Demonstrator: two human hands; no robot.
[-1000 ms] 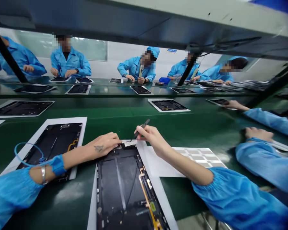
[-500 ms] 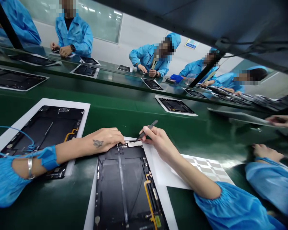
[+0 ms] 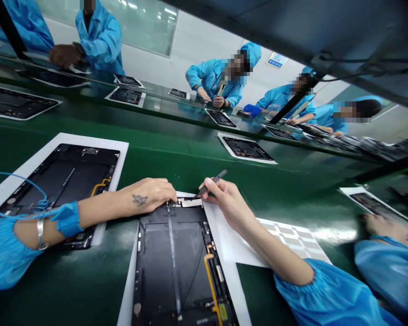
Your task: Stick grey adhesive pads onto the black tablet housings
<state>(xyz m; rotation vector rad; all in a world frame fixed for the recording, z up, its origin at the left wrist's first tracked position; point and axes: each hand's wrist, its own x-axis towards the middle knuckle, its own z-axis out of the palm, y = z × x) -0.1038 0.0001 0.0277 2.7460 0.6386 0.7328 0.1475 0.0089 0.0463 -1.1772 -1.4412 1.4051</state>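
Observation:
Before me lies an opened tablet housing (image 3: 177,262), black inside, with an orange flex cable (image 3: 209,271) along its right side and white paper beneath. My right hand (image 3: 224,199) grips black tweezers (image 3: 211,183), their tips on a pale strip (image 3: 192,203) at the housing's top edge. My left hand (image 3: 153,194) is closed over the same edge, left of the strip; its curled fingertips press by the small connectors, and what they may pinch is hidden. A blue wrist strap (image 3: 68,222) is round my left wrist.
Left of me a second tablet housing (image 3: 71,176) lies on paper, partly under my forearm. A sheet of grey stickers (image 3: 292,235) sits beneath my right forearm. At right, a co-worker's hand (image 3: 387,226) touches another housing. More housings line the green bench (image 3: 177,154); co-workers sit opposite.
My hands and the tweezers stay almost in place. The co-worker at right has set a housing on paper down on the bench. The person at far left has reached an arm forward.

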